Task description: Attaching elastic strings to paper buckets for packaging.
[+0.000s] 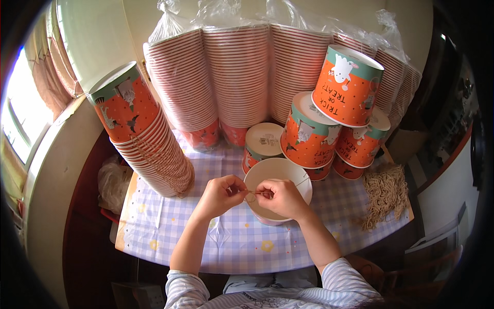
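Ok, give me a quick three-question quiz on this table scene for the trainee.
1. True or false: both hands pinch a thin string at the rim of the open paper bucket.
2. Where does the bundle of twine lie? A) left of the leaning cup stack B) right of the bucket C) inside the bucket
3. What covers the table?

Key:
1. True: left hand and right hand meet at the string.
2. B.
3. A checked tablecloth.
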A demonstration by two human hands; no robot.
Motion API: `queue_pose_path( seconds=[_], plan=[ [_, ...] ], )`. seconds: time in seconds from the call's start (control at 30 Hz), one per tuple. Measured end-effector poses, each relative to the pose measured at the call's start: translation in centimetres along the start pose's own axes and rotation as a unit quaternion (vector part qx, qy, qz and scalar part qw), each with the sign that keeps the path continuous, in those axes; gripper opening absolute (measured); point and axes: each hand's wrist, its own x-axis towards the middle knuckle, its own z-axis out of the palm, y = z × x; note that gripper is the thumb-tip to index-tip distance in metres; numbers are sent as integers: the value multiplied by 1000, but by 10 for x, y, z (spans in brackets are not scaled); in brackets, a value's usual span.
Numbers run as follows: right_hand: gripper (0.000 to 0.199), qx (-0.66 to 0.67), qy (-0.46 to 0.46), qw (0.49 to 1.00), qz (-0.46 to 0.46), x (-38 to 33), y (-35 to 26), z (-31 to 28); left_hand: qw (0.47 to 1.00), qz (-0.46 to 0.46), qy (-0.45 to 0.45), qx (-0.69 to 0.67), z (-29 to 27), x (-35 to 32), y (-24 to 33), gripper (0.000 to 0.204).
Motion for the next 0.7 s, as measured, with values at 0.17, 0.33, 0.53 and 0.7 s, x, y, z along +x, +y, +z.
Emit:
queue_pose_path(
  seconds=[0.17,0.33,0.53,0.7],
  plan=[
    [13,28,-15,999,-23,2,-3,-1,1000,12,6,-8,2,-2,-4,14],
    [14,68,-9,997,-26,1,-5,1,1000,11,-2,-23,5,0,-6,15],
    [14,62,-12,998,-19,1,-3,1,997,29,-23,-63,3,0,-2,15],
    [13,42,-18,999,-18,1,-2,2,995,39,-28,-84,5,0,-4,12]
  ],
)
